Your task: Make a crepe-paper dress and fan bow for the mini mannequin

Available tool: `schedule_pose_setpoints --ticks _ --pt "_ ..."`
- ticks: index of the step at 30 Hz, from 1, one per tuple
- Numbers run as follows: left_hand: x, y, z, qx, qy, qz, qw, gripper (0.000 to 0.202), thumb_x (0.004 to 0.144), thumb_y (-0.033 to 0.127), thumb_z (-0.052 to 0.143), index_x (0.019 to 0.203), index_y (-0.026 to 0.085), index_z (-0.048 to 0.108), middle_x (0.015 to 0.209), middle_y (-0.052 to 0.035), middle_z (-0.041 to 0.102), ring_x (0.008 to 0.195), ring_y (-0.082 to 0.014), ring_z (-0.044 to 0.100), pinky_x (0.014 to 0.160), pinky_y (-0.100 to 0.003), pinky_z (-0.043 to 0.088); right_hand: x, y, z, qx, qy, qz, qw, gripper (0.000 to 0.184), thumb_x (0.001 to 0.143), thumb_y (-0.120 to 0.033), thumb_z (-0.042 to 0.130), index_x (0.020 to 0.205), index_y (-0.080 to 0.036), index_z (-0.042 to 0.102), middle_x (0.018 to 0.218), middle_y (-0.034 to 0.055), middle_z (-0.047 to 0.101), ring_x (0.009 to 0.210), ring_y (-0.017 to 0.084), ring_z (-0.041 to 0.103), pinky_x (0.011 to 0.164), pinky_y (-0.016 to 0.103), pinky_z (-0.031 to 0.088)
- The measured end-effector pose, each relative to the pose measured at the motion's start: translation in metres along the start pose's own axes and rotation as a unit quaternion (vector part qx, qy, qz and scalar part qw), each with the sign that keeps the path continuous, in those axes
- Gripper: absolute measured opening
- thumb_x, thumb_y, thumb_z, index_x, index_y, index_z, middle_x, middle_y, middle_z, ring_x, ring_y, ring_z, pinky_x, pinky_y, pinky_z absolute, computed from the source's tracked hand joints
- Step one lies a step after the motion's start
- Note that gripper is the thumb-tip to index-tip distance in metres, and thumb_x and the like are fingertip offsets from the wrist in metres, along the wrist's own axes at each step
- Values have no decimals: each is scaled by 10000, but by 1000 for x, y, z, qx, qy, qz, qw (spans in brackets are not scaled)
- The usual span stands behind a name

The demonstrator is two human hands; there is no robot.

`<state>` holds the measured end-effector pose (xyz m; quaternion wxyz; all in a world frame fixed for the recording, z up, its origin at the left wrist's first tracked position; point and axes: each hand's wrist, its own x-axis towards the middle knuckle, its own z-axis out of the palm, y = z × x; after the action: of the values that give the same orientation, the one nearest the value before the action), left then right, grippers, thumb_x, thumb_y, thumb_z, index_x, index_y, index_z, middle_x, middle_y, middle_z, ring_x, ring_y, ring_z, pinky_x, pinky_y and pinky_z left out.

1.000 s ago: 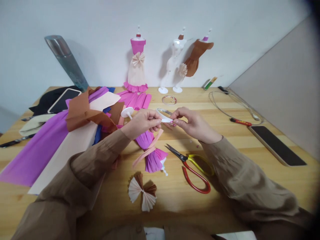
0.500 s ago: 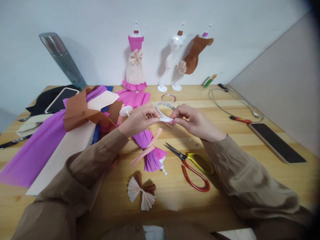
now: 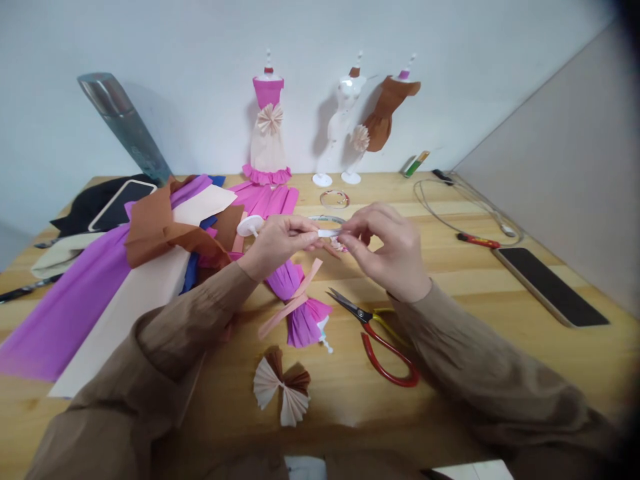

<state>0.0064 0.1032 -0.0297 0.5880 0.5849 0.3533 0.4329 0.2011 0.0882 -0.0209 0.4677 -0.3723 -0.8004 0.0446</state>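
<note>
Between my hands is a roll of white tape (image 3: 326, 219), seen nearly edge-on, with a short white strip of the tape (image 3: 329, 233) at its near side. My left hand (image 3: 287, 241) is closed on the strip's left end. At the right end, the thumb and forefinger of my right hand (image 3: 383, 243) pinch together. Below them lies a mannequin in a purple and magenta paper dress (image 3: 303, 317), a peach paper band (image 3: 295, 300) across its waist. Its white round base (image 3: 250, 225) shows beside my left wrist. A pleated cream and brown paper bow (image 3: 283, 387) lies nearer me.
Scissors (image 3: 370, 323) with red and yellow handles lie under my right forearm. Crepe paper sheets (image 3: 90, 300) cover the left, near a bottle (image 3: 125, 127). Dressed mannequins (image 3: 269, 133) and a bare white one (image 3: 345, 113) stand behind. A phone (image 3: 553, 287) and cable (image 3: 470, 200) lie right.
My right hand has turned and risen slightly, its fingers more arched over the strip's end. The tape roll has tilted flatter. My left hand keeps its pinch.
</note>
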Motion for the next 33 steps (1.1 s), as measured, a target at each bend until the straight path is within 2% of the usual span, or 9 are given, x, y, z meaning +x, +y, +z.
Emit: schedule_pose_setpoints --ticks 4,8,12,17,21,24,28,31,33 --pt "-3 1 9 38 21 46 998 100 715 215 670 682 122 686 817 -57 706 792 -152 651 793 -302 535 -2 -12 8 -75 -12 -89 993 88 871 -181 575 807 -204 630 760 55 601 674 172 583 554 297 494" --pt "-5 -1 14 98 45 105 989 133 722 170 624 594 142 645 749 -32 688 810 -154 638 811 -296 516 -6 -12 17 -124 -1 -96 988 145 900 -168 528 824 -194 649 768 61 630 668 162 602 568 288 497" --pt "-6 -3 19 169 84 150 970 153 730 116 589 592 153 643 749 -26 699 785 -145 644 775 -282 516 -9 -13 17 -130 5 -92 987 158 859 -127 531 782 -174 661 732 67 634 640 165 605 550 284 484" --pt "-9 -2 26 272 132 202 932 166 712 57 576 595 154 644 848 -51 710 793 -142 645 745 -271 515 -3 -18 12 -48 -8 -22 999 164 774 -109 541 666 -192 633 692 46 617 628 165 593 581 299 487" --pt "-9 -2 28 285 140 216 923 155 708 58 581 590 152 616 851 -46 693 763 -132 628 726 -264 504 0 -21 12 8 5 30 1000 169 732 -104 564 594 -194 602 648 39 607 633 171 591 607 315 486" --pt "-6 -5 25 261 139 208 932 157 701 51 575 585 154 600 815 -33 682 747 -125 619 706 -253 493 2 -19 11 38 17 75 996 158 717 -137 599 575 -206 589 633 21 611 633 170 587 622 322 486" --pt "-2 -8 18 186 139 160 959 165 720 79 578 573 153 591 757 -12 665 733 -122 618 695 -250 486 4 -8 8 126 35 153 979 154 703 -189 644 562 -217 588 612 3 614 619 164 576 588 312 468" --pt "-1 -7 17 149 133 130 971 152 726 97 604 586 150 627 757 -12 671 746 -123 624 730 -257 493 5 -4 7 201 25 201 958 153 704 -204 671 566 -213 604 593 -2 615 592 152 568 576 305 467" --pt "-1 -6 19 139 118 135 974 152 739 104 608 610 159 668 759 -15 677 774 -127 627 763 -264 495 5 -5 8 225 10 217 950 125 710 -211 687 597 -208 632 614 0 635 594 147 573 588 306 476"
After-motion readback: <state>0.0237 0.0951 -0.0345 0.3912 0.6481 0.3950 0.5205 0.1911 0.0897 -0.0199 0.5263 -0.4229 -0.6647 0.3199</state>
